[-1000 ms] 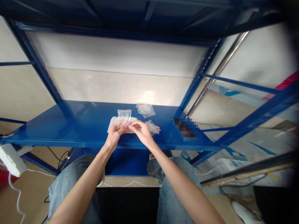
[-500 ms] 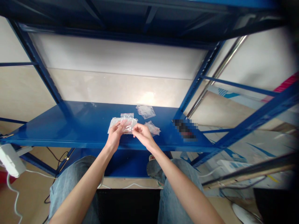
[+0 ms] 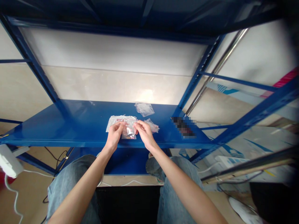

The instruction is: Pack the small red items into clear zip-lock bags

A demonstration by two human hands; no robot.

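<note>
Between my hands, a small clear zip bag (image 3: 129, 132) is held near its top edge, with a few tiny colored bits at its bottom. My left hand (image 3: 115, 133) pinches the bag's left side. On its right side, the fingers of my right hand (image 3: 144, 133) are closed on it. Behind the bag lies a white cloth pouch (image 3: 112, 120) with small reddish pieces on it, partly covered by my hands. Just right of my right hand is a pile of small clear bags (image 3: 154, 127), some with reddish contents.
Farther back on the blue shelf (image 3: 79, 124) lies a stack of clear zip bags (image 3: 144, 109). A blurred-out dark object (image 3: 184, 127) rests at the right. Blue posts and an upper shelf (image 3: 112, 18) frame the space. A white device with a cable (image 3: 11, 160) stands at the left.
The bag has come down toward me, off the pouch, and its lower end now hangs nearer the shelf's front edge. My right hand has risen to the bag's upper right side.
</note>
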